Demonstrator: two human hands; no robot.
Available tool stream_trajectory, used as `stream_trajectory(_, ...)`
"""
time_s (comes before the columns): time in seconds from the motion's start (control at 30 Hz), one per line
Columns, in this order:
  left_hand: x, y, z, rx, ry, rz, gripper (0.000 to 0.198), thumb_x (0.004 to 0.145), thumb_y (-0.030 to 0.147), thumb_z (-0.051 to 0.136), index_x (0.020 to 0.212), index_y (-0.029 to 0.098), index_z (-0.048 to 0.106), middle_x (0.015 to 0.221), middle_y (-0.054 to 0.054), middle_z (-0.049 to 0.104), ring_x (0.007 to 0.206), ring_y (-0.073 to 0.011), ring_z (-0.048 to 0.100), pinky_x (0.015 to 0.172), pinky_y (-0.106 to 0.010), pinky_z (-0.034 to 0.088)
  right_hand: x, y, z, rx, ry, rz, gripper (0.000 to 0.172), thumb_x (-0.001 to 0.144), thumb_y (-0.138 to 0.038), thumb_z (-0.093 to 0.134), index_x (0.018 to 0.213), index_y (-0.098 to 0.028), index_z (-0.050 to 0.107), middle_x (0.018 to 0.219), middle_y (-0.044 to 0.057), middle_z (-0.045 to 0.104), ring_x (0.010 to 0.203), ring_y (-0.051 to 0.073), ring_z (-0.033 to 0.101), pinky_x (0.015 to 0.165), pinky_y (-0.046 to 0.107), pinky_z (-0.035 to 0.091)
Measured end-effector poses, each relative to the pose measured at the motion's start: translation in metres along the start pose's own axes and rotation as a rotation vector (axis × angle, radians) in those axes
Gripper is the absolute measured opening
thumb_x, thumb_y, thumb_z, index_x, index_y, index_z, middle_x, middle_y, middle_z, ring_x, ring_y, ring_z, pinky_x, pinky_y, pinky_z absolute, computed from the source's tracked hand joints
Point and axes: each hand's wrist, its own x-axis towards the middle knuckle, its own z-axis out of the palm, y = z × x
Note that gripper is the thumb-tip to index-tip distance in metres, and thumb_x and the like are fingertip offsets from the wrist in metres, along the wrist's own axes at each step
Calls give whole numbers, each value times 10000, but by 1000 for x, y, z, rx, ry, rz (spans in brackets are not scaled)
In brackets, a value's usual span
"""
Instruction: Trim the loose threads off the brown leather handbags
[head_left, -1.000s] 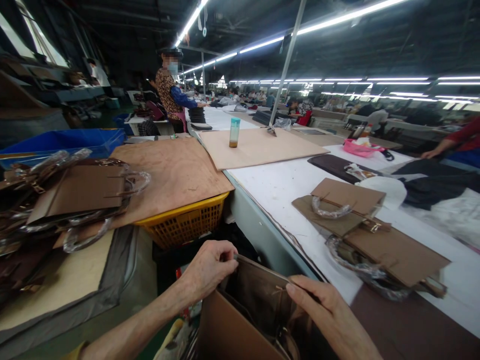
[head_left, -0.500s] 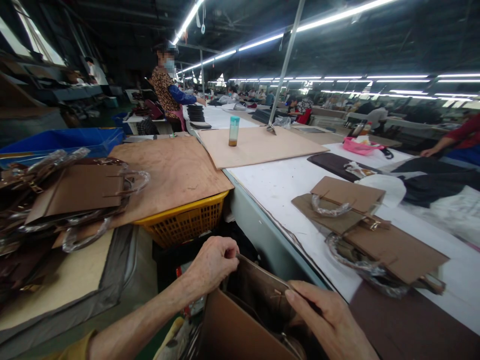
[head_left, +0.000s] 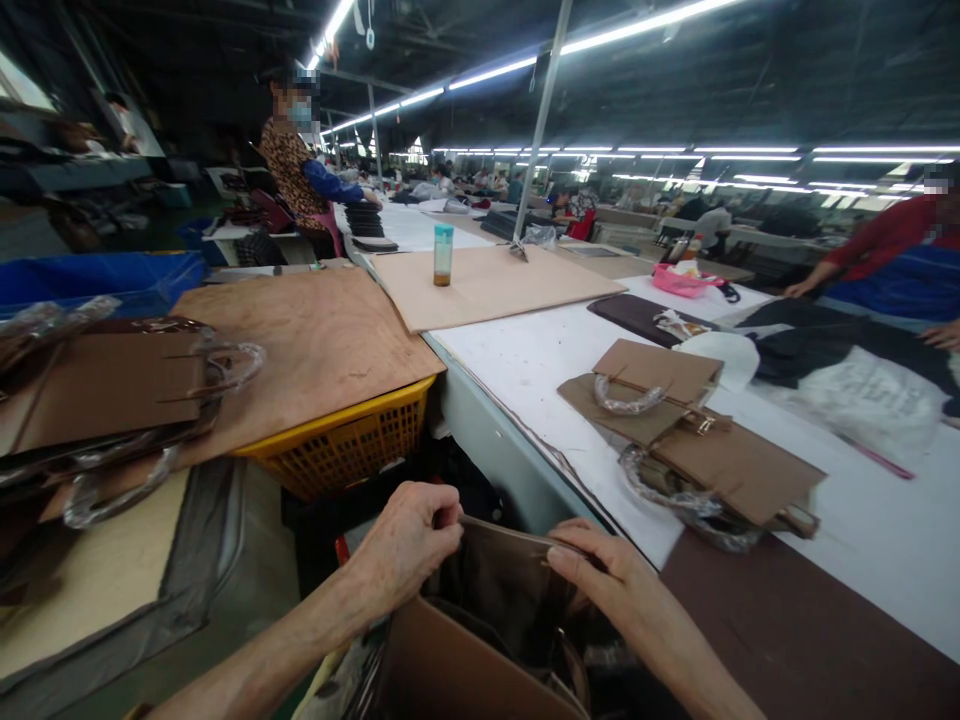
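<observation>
A brown handbag [head_left: 465, 665] is held open-mouthed at the bottom middle of the head view, and I look down into its dark lining. My left hand [head_left: 416, 535] pinches the far rim at its left corner. With thumb on the inner side and fingers behind, my right hand [head_left: 600, 565] grips the same rim farther right. Inside the bag, a small zip pull shows near the right. The bag's lower part is cut off by the frame's edge.
On the white table [head_left: 510, 385] to the right lie brown handbags [head_left: 739, 470] with plastic-wrapped handles. More bags [head_left: 112, 385] are piled at left, near a blue bin [head_left: 97, 285]. A yellow basket [head_left: 352, 440] sits under a board [head_left: 315, 340]. A bottle [head_left: 442, 255] stands ahead; co-workers stand left and right.
The view has turned slightly to the right. My right hand has shifted a little left and up along the bag's rim, while both hands keep their grip.
</observation>
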Motion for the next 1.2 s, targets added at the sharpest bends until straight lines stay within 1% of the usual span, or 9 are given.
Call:
stream_trajectory(0.13, 1, 2, 2, 0, -8, -1, 141, 590, 119, 410, 498, 170, 316, 498, 57, 366, 520, -93, 336, 509, -224, 228, 3, 2, -1, 70, -32, 50, 297, 814, -415, 501, 787, -171, 668, 772, 18, 549, 712, 164, 541, 594, 247, 438)
stream_trajectory(0.3, 2, 3, 6, 3, -13, -15, 124, 581, 118, 405, 501, 171, 328, 485, 60, 326, 520, -95, 323, 497, -223, 213, 3, 9, 1, 185, -23, 98, 268, 812, -395, 512, 739, -170, 640, 683, -25, 483, 598, 108, 481, 514, 209, 371)
stream_trajectory(0.43, 4, 2, 7, -11, -30, -25, 115, 578, 113, 403, 498, 170, 342, 486, 58, 334, 526, -96, 332, 499, -220, 211, 2, 13, 3, 170, -21, 94, 279, 831, -390, 477, 740, -167, 617, 656, -31, 470, 585, 110, 468, 514, 213, 361)
stream_trajectory(0.53, 4, 4, 7, -30, -31, -24, 116, 573, 115, 410, 491, 168, 347, 493, 54, 367, 530, -97, 350, 503, -220, 217, 1, 12, 2, 6, 30, 64, 290, 850, -384, 445, 735, -182, 617, 663, -21, 520, 643, 139, 505, 574, 235, 385)
stream_trajectory(0.63, 2, 8, 7, -23, -34, -30, 112, 570, 110, 407, 489, 167, 355, 487, 53, 368, 527, -98, 354, 503, -221, 216, -1, 6, 0, -233, 99, -48, 258, 859, -340, 453, 712, -205, 618, 759, -10, 592, 782, 164, 538, 697, 250, 385)
stream_trajectory(0.8, -1, 12, 7, 17, -29, -28, 112, 570, 106, 404, 485, 166, 361, 474, 54, 364, 524, -97, 362, 511, -220, 227, -3, -4, 2, -559, 132, -76, 262, 890, -273, 439, 671, -211, 568, 665, -32, 571, 645, 134, 532, 595, 241, 329)
stream_trajectory(0.9, -2, 12, 8, 24, -28, -23, 103, 570, 110, 403, 489, 165, 371, 476, 56, 363, 521, -95, 361, 506, -217, 226, 1, -9, 11, -728, 159, -110, 234, 883, -273, 478, 676, -220, 575, 673, -30, 598, 667, 146, 555, 603, 245, 314)
stream_trajectory(1.0, -2, 12, 11, 34, -45, -31, 97, 573, 111, 401, 495, 164, 379, 473, 59, 352, 513, -91, 348, 494, -213, 217, 8, -19, 25, -804, 126, -126, 205, 864, -252, 516, 671, -225, 582, 670, -30, 631, 667, 152, 585, 585, 243, 301)
stream_trajectory(1.2, -5, 11, 14, 55, -25, -15, 115, 584, 106, 403, 488, 161, 371, 473, 60, 359, 514, -88, 337, 500, -210, 224, 20, -38, 47, -801, 81, -172, 190, 859, -192, 501, 686, -222, 573, 642, -36, 653, 607, 141, 610, 511, 250, 249)
